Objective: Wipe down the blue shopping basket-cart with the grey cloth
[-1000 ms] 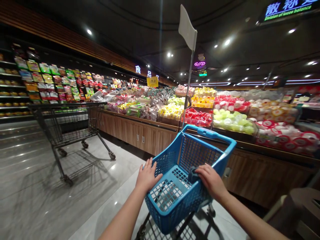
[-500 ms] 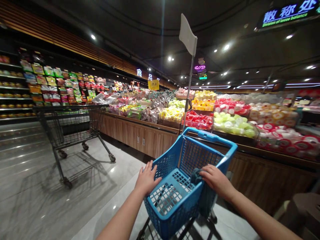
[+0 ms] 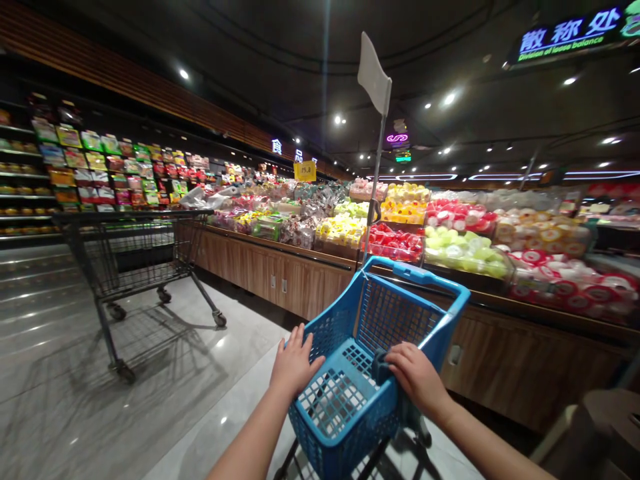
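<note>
A small blue plastic shopping cart (image 3: 345, 437) stands in front of me, with bare lattice visible across its basket floor. My left hand (image 3: 294, 363) lies on the basket's left rim, its fingers stretched out and apart. A dark teal cloth (image 3: 381, 367) is draped over the right rim, part of it inside and part hanging outside. My right hand (image 3: 414, 375) has its fingers curled over this cloth at the rim. From the cart's handle end rises a pole carrying a white flag (image 3: 374, 73).
A black wire shopping cart (image 3: 145, 260) stands to the left on the shiny floor. Beyond the blue cart runs a wood-panelled counter (image 3: 310, 287) piled with packaged sweets and red and green packs (image 3: 465, 250). Shelves of packets (image 3: 100, 160) line the far left wall.
My right hand and the cloth have shifted left and slightly down along the basket rim. My left hand stays on the left rim. The view has turned slightly to the right.
</note>
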Demonstrator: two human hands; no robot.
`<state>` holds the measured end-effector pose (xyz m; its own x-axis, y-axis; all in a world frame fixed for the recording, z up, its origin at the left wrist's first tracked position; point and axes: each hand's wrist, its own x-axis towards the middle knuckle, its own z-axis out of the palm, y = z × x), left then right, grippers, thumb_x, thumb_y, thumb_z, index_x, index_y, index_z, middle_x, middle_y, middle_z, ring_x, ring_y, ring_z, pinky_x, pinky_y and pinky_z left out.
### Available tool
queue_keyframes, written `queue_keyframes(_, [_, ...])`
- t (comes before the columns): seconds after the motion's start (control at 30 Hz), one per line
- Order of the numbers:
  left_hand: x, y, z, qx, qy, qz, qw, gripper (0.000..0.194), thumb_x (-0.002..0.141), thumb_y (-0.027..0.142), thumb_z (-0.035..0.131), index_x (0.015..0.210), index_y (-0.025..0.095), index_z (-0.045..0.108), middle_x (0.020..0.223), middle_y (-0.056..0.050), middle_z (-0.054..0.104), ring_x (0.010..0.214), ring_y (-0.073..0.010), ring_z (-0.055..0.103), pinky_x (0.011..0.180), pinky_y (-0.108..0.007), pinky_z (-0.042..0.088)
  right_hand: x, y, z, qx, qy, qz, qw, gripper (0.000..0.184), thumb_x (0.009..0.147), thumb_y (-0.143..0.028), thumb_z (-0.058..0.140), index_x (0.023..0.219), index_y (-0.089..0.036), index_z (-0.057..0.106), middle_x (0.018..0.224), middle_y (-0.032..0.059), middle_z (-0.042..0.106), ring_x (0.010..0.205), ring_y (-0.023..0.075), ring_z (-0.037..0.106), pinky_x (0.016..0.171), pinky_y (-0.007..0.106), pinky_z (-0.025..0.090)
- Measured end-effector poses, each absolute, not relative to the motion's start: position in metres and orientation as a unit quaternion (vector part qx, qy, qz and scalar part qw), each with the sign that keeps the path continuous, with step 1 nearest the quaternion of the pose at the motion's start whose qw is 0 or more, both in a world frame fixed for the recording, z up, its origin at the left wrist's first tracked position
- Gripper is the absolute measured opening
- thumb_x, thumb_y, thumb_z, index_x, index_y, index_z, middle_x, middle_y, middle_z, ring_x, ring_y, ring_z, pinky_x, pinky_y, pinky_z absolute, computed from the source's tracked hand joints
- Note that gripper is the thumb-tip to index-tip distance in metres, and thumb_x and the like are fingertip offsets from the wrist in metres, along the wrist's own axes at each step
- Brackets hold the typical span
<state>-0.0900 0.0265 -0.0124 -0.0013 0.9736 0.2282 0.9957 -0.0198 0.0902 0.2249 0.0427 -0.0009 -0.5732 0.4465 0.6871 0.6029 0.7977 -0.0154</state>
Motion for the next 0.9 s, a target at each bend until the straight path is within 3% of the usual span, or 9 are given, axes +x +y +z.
queue_keyframes(0.23, [-0.094,0.018,-0.002,-0.709,-0.698,-0.098,0.036,0.066,0.090,0.056,0.038,0.145,0.019,0.042,0.159,-0.011,0.020,0.147,-0.0281,0.019,0.116,-0.050,0.021,0.196,0.013,-0.010,-0.241,-0.904,-0.117,0.332,0.019,0.094,-0.024,0.048,0.107,-0.023,0.061,0.105,0.0080,0.065,0.102,0.0235,0.059,0.094,0.047,0.049])
queue_keyframes(0.37, [-0.097,0.015,0.001,-0.714,-0.694,-0.088,0.022,0.065,0.090,0.054,0.039,0.145,0.020,0.041,0.159,-0.011,0.019,0.147,-0.0278,0.018,0.117,-0.049,0.020,0.232,0.041,0.004,-0.243,-0.916,-0.148,0.282,0.019,0.094,-0.025,0.050,0.108,-0.022,0.062,0.104,0.0080,0.066,0.100,0.0218,0.061,0.089,0.041,0.052])
queue_keyframes(0.43, [-0.097,0.016,0.001,-0.715,-0.693,-0.088,0.023,0.065,0.090,0.054,0.039,0.145,0.020,0.041,0.159,-0.011,0.018,0.147,-0.0277,0.018,0.117,-0.049,0.020,0.263,0.064,0.013,-0.274,-0.906,-0.174,0.271,0.019,0.095,-0.028,0.051,0.109,-0.023,0.062,0.107,0.0074,0.066,0.102,0.0220,0.061,0.098,0.047,0.048])
queue_keyframes(0.53, [-0.096,0.019,-0.002,-0.716,-0.691,-0.093,0.032,0.064,0.091,0.054,0.039,0.145,0.020,0.041,0.159,-0.012,0.018,0.147,-0.0276,0.018,0.117,-0.050,0.020,0.303,0.095,0.024,-0.314,-0.884,-0.208,0.276,0.020,0.096,-0.032,0.050,0.110,-0.023,0.062,0.109,0.0076,0.066,0.105,0.0237,0.062,0.103,0.054,0.042])
queue_keyframes(0.63, [-0.093,0.021,-0.004,-0.710,-0.696,-0.096,0.040,0.064,0.092,0.054,0.038,0.145,0.019,0.042,0.159,-0.013,0.019,0.147,-0.0278,0.019,0.116,-0.050,0.021,0.313,0.109,0.026,-0.345,-0.865,-0.213,0.295,0.022,0.097,-0.034,0.048,0.106,-0.022,0.063,0.107,0.0079,0.067,0.103,0.0237,0.062,0.101,0.051,0.045])
queue_keyframes(0.9, [-0.091,0.023,-0.009,-0.703,-0.700,-0.111,0.050,0.067,0.091,0.058,0.038,0.145,0.019,0.041,0.159,-0.013,0.020,0.146,-0.0283,0.021,0.116,-0.051,0.022,0.236,0.049,-0.002,-0.331,-0.863,-0.136,0.357,0.019,0.097,-0.029,0.047,0.103,-0.024,0.063,0.103,0.0069,0.066,0.101,0.0230,0.061,0.096,0.046,0.048])
